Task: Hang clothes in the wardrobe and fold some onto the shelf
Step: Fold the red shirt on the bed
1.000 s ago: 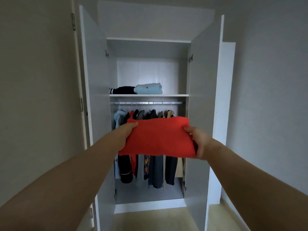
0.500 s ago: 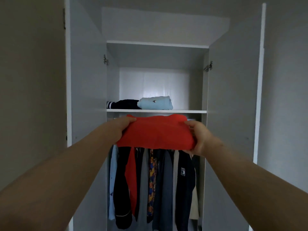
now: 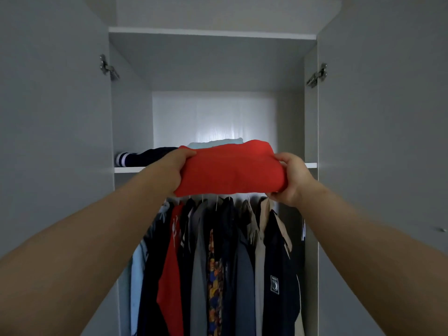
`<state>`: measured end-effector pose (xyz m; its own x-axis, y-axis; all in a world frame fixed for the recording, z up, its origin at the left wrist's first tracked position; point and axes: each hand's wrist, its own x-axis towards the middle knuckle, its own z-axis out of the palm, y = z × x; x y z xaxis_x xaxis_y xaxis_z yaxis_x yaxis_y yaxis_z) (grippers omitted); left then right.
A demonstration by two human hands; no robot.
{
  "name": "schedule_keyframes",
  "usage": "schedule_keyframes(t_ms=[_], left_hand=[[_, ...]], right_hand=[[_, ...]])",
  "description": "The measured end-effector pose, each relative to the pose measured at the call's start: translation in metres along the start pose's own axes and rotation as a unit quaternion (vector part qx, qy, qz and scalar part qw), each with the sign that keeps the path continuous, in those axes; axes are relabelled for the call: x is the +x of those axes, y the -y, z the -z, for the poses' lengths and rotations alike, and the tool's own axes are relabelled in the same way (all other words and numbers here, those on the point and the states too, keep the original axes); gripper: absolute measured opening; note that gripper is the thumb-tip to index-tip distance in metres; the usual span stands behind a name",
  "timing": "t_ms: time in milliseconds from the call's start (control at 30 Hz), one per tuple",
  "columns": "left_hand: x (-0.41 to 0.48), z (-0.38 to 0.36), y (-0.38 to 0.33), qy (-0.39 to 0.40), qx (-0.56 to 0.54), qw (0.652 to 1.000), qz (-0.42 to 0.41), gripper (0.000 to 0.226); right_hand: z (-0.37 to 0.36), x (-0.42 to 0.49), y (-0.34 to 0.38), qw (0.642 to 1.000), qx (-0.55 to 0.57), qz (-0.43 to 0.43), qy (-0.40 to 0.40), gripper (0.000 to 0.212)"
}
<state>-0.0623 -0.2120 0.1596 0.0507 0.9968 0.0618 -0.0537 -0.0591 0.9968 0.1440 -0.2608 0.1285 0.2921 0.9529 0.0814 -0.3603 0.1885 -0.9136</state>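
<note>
A folded red garment (image 3: 230,169) is held up in front of the wardrobe's white shelf (image 3: 127,169), at shelf height. My left hand (image 3: 173,169) grips its left end and my right hand (image 3: 292,178) grips its right end. On the shelf behind it lie a folded navy garment with white stripes (image 3: 143,156) at the left and a folded light blue garment (image 3: 218,142), mostly hidden by the red one. Whether the red garment touches the shelf is hidden.
Under the shelf several clothes (image 3: 218,263) hang close together, among them a red top (image 3: 171,267) and a dark jacket with a badge (image 3: 278,275). The wardrobe doors (image 3: 53,141) stand open on both sides. The shelf's right end (image 3: 310,165) shows bare.
The view has come closer to the wardrobe. Both hands have raised the red garment from below the shelf up to shelf level, and it now covers most of the light blue garment.
</note>
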Motion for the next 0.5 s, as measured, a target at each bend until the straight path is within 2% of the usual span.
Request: schedule_keyframes(t_ms=[200, 300, 433, 500], left_hand=[[0.097, -0.078, -0.014, -0.008, 0.039, 0.999, -0.028, 0.016], [0.145, -0.117, -0.021, -0.012, 0.025, 0.998, -0.052, 0.036], [0.202, -0.161, -0.02, -0.019, -0.034, 0.996, -0.078, 0.058], [0.226, -0.182, -0.016, -0.028, -0.069, 0.994, -0.083, 0.062]], right_hand=[[0.044, 0.12, 0.025, 0.998, -0.037, 0.048, 0.021, 0.013], [0.067, 0.171, 0.04, 0.998, -0.043, 0.039, 0.02, 0.009], [0.085, 0.229, 0.052, 0.998, 0.037, 0.053, 0.023, 0.007], [0.09, 0.255, 0.052, 0.994, 0.082, 0.077, 0.006, 0.019]])
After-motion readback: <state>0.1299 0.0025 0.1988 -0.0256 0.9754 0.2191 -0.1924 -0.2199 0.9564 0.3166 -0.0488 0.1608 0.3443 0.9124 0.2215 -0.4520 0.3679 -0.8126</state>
